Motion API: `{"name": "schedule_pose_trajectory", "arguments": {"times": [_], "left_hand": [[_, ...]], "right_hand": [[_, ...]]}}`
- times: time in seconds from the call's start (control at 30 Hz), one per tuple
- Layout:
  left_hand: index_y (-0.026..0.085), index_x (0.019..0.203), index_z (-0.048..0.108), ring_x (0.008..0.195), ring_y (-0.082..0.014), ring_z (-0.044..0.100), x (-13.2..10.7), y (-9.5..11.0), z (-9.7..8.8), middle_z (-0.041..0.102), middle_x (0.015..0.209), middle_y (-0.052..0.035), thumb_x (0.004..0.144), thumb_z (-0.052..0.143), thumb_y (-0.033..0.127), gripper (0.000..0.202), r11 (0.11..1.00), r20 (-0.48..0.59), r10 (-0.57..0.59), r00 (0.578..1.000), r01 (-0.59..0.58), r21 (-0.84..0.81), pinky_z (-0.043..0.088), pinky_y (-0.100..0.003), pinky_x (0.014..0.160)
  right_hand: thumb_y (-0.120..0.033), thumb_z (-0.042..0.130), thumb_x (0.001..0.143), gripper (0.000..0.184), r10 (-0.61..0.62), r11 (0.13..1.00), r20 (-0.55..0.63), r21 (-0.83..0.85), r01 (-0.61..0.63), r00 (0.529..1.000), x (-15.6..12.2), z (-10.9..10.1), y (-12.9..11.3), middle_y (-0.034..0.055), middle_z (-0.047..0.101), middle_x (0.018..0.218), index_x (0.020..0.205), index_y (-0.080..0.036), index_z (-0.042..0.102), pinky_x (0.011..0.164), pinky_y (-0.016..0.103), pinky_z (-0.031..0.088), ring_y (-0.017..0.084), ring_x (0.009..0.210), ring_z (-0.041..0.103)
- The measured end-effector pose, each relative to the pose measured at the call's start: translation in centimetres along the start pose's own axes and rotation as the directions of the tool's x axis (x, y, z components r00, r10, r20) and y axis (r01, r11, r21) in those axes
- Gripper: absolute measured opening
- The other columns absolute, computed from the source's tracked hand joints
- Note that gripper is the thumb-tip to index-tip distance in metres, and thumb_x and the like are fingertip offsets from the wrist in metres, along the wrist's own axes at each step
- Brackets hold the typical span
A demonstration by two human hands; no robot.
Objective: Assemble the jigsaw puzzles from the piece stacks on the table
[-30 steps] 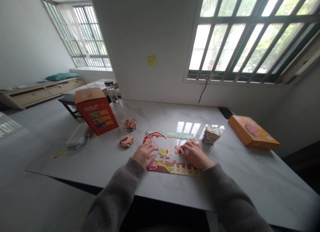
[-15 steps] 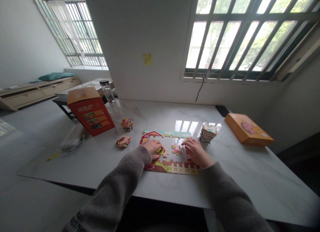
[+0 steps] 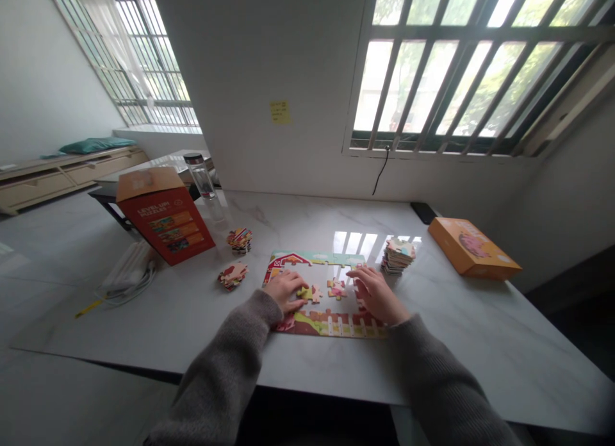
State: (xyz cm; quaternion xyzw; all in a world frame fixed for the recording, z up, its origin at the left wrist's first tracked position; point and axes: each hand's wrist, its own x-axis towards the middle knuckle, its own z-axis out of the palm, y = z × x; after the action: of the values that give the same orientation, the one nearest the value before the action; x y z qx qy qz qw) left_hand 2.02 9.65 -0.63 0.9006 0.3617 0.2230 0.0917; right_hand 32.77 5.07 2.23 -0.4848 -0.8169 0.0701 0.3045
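A partly assembled farm jigsaw puzzle (image 3: 331, 323) lies on the white marble table (image 3: 298, 363) in front of me. My left hand (image 3: 286, 288) rests on its left side, fingertips pressing a loose yellow-green piece (image 3: 309, 294). My right hand (image 3: 377, 293) lies flat on the right part of the puzzle, fingers spread. A pink loose piece (image 3: 337, 288) sits apart between the two hands. Both arms wear grey knit sleeves.
A stack of pieces (image 3: 396, 255) stands right of the puzzle, two small piles (image 3: 233, 275) (image 3: 239, 239) to its left. A red puzzle box (image 3: 164, 214), a clear bottle (image 3: 198, 175) and a white cable (image 3: 125, 277) are at left; an orange box (image 3: 471, 246) at right.
My left hand slid right onto the yellow-green piece and holds it there. My right hand let go of the pink piece and settled flat. The camera shifted slightly right.
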Motion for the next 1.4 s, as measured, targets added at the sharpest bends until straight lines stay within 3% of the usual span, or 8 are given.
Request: {"name": "schedule_pose_trajectory", "arguments": {"times": [0.3,0.47,0.53,0.6,0.7,0.83,0.97,1.4], "left_hand": [[0.025,0.096,0.071,0.104,-0.0275,0.059,-0.2,-0.1,0.3,0.071,0.108,-0.0040,0.076,0.075,0.026,0.020,0.997,-0.082,-0.044,0.996,0.049,0.061,0.044,-0.045,0.096],[0.024,0.100,0.070,0.102,-0.0253,0.061,-1.5,0.9,-1.8,0.071,0.104,-0.0052,0.085,0.064,0.023,0.016,0.994,-0.278,-0.090,0.957,0.105,0.039,0.045,-0.041,0.093],[0.024,0.100,0.068,0.099,-0.0242,0.062,-3.2,0.5,-3.1,0.071,0.101,-0.0048,0.089,0.059,0.021,0.015,0.982,-0.430,-0.138,0.892,0.179,0.056,0.045,-0.041,0.093],[0.024,0.097,0.067,0.099,-0.0249,0.062,-5.5,-0.7,-4.5,0.070,0.098,-0.0049,0.089,0.057,0.020,0.013,0.955,-0.595,-0.187,0.782,0.288,0.078,0.044,-0.043,0.097],[0.023,0.095,0.066,0.098,-0.0266,0.062,-8.7,-3.8,-5.9,0.069,0.099,-0.0065,0.087,0.060,0.024,0.010,0.880,-0.702,-0.288,0.652,0.469,0.075,0.046,-0.043,0.094],[0.020,0.101,0.064,0.107,-0.0309,0.062,-11.0,-7.4,-6.3,0.068,0.112,-0.0103,0.080,0.065,0.029,0.023,0.849,-0.623,-0.320,0.714,0.508,0.147,0.044,-0.047,0.097],[0.022,0.099,0.063,0.104,-0.0284,0.062,-11.1,-8.7,-5.9,0.070,0.111,-0.0077,0.079,0.065,0.028,0.021,0.851,-0.550,-0.367,0.750,0.510,0.128,0.046,-0.043,0.094],[0.023,0.088,0.061,0.100,-0.0271,0.063,-10.2,-6.5,-6.7,0.068,0.102,-0.0063,0.077,0.066,0.022,0.012,0.895,-0.630,-0.295,0.718,0.439,0.081,0.048,-0.044,0.095]], "right_hand": [[-0.014,0.041,0.095,0.029,0.042,0.999,-0.077,-0.003,-0.042,0.996,0.2,-0.5,-0.6,0.0089,0.070,0.101,0.111,-0.022,0.064,0.087,0.041,0.048,0.026,0.096,0.060],[-0.016,0.042,0.096,0.028,-0.009,1.000,-0.050,0.026,0.011,0.999,0.0,0.4,-0.7,0.0079,0.069,0.102,0.111,-0.025,0.063,0.093,0.044,0.049,0.026,0.100,0.062],[-0.017,0.044,0.096,0.027,-0.024,0.999,-0.054,0.022,0.026,0.998,-0.1,0.7,-0.8,0.0078,0.070,0.103,0.112,-0.026,0.064,0.095,0.045,0.048,0.027,0.102,0.062],[-0.020,0.045,0.097,0.026,-0.030,0.999,-0.060,0.024,0.032,0.998,-0.1,0.8,-0.9,0.0082,0.070,0.105,0.113,-0.026,0.064,0.094,0.046,0.049,0.028,0.104,0.062],[-0.022,0.044,0.098,0.024,-0.038,0.998,-0.054,0.054,0.041,0.998,-0.1,0.8,-1.3,0.0087,0.070,0.105,0.113,-0.026,0.064,0.091,0.045,0.050,0.028,0.102,0.063],[-0.022,0.046,0.097,0.022,-0.045,0.995,-0.059,0.087,0.050,0.997,0.0,0.7,-1.6,0.0093,0.070,0.104,0.111,-0.025,0.063,0.091,0.045,0.050,0.028,0.100,0.063],[-0.022,0.046,0.096,0.024,-0.050,0.995,-0.062,0.087,0.056,0.997,0.0,0.8,-1.4,0.0087,0.070,0.103,0.112,-0.025,0.063,0.091,0.045,0.051,0.027,0.099,0.064],[-0.026,0.052,0.097,0.020,-0.059,0.998,0.018,-0.011,0.060,0.998,0.2,1.9,-0.5,0.0093,0.069,0.109,0.112,-0.025,0.065,0.093,0.046,0.048,0.028,0.105,0.059]]}}
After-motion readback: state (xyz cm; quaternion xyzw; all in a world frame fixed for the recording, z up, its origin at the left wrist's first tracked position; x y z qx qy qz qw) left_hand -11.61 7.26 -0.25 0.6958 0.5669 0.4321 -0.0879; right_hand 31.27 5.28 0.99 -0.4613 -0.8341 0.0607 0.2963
